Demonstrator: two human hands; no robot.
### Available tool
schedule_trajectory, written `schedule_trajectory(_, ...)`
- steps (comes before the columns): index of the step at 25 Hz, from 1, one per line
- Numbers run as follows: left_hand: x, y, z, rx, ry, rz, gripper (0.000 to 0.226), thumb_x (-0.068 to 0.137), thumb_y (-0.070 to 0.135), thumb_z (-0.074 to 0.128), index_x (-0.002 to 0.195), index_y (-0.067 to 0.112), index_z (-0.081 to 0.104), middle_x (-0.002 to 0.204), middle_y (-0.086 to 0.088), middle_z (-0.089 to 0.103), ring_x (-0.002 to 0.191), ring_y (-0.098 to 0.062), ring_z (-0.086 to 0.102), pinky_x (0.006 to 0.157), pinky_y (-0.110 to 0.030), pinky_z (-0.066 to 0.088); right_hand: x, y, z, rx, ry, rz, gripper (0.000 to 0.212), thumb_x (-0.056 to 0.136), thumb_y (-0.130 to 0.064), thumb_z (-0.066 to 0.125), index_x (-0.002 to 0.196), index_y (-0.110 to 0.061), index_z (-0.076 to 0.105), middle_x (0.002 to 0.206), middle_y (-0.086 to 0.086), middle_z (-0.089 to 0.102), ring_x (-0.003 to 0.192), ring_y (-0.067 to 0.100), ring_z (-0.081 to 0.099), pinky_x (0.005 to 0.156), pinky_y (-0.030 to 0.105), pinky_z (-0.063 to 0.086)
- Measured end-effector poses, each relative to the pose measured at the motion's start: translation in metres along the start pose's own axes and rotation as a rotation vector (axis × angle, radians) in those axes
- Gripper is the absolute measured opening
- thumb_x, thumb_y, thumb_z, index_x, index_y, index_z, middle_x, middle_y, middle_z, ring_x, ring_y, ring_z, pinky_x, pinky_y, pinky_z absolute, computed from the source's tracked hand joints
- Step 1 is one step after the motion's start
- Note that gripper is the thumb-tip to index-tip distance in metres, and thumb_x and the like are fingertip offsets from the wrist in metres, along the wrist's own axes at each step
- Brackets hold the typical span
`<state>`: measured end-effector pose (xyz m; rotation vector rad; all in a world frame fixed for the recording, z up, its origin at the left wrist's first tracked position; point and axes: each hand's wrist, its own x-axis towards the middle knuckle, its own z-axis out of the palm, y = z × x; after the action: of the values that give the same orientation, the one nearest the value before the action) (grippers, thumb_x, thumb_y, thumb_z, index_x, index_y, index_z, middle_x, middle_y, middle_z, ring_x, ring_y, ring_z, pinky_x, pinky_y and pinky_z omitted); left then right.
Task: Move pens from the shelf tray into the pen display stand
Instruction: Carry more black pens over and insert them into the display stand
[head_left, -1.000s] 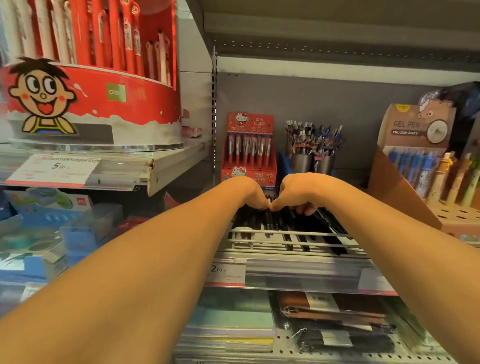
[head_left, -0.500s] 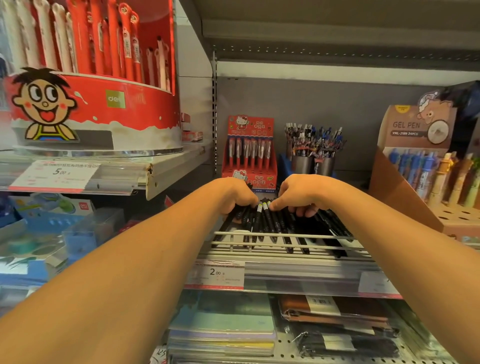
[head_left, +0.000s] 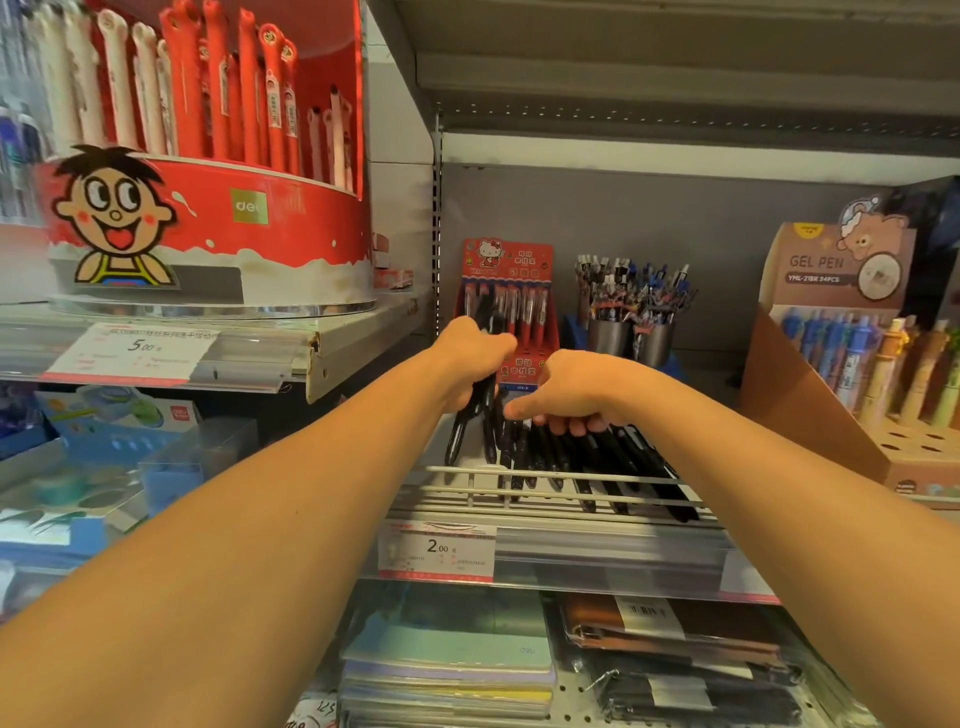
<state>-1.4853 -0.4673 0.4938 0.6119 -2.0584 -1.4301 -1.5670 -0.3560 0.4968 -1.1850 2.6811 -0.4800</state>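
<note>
I was looking at a stationery shop aisle. Metal shelving carried a price tag (head_left: 436, 550) reading 2.00 in the rail, and another tag (head_left: 136, 349) read 5.00. Retail displays stood all round: a red pen display stand (head_left: 508, 306), a round red drum display (head_left: 208, 228) and a "GEL PEN" carton (head_left: 839, 270). Packaged notebooks (head_left: 447, 670) lay on the shelf below.

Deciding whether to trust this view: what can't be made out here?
- Head view: how many black pens the left hand grips; fingers cover them.
- Right hand fingertips: curled under, so any hold on tray pens is unclear.
- Red display stand free slots: blocked by the left hand.
</note>
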Motion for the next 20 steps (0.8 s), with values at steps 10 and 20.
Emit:
schedule_trajectory(10, -0.008, 0.018, -0.011, -0.096, 0.162, 0.235, 0.026, 0.092, 0.016, 0.060, 0.069, 0.009, 0.051, 0.053, -0.002, 0.052, 0.037, -0.012, 0.045, 0.038, -0.023, 0.039, -0.007, -0.049, 0.019, -0.314, -0.238, 0.142, 0.020, 0.097, -0.026, 0.061, 0.088, -0.010, 0.053, 0.075, 0.007, 0.051, 0.057, 0.017, 0.046, 0.052, 0.026, 0.039)
schedule_trajectory(20, -0.018, 0.014, -0.019, -0.270, 0.097, 0.152, 0.011, 0.094, 0.009, 0.056, 0.101, 0.001, 0.056, 0.068, -0.009, 0.055, 0.044, -0.014, 0.049, 0.042, -0.023, 0.043, -0.005, -0.023, 0.008, -0.023, -0.119, 0.108, 0.014, 0.096, -0.018, 0.060, 0.090, -0.007, 0.054, 0.065, 0.008, 0.057, 0.045, 0.016, 0.044, 0.041, 0.024, 0.037)
